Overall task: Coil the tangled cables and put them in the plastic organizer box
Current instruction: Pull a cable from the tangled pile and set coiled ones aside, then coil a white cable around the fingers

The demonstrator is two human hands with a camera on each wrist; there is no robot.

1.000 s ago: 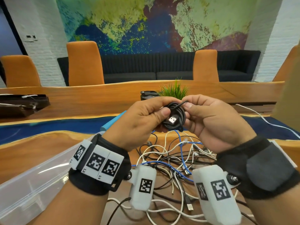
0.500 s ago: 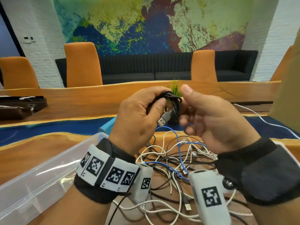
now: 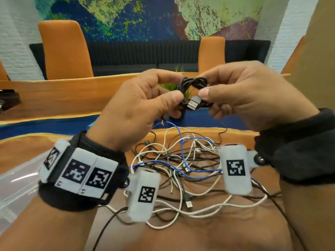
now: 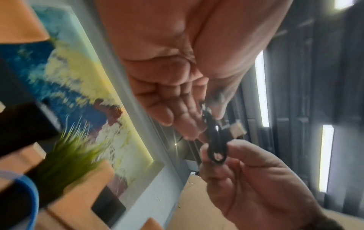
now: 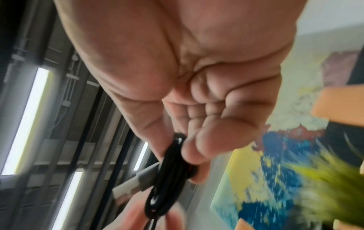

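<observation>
Both hands hold a small coil of black cable (image 3: 192,83) up above the table. My left hand (image 3: 143,104) pinches its left side between thumb and fingers. My right hand (image 3: 241,95) pinches its right side, the thumb beside the silver USB plug (image 3: 193,104) that sticks out below. The left wrist view shows the coiled black cable (image 4: 214,140) between both sets of fingertips; the right wrist view shows the same coil (image 5: 167,179) and its plug (image 5: 130,186). A tangle of white, black and blue cables (image 3: 181,169) lies on the table under the hands. The clear plastic organizer box (image 3: 18,187) sits at lower left.
The wooden table (image 3: 199,232) has a blue resin strip (image 3: 45,124) across its middle. A small green plant (image 3: 174,86) stands behind the hands. Orange chairs (image 3: 63,49) and a dark sofa (image 3: 141,55) line the far side. A dark object (image 3: 9,100) lies far left.
Both hands have kept hold of the coil and turned it, so the USB plug now hangs under the right thumb. The head view has moved closer and tilted down.
</observation>
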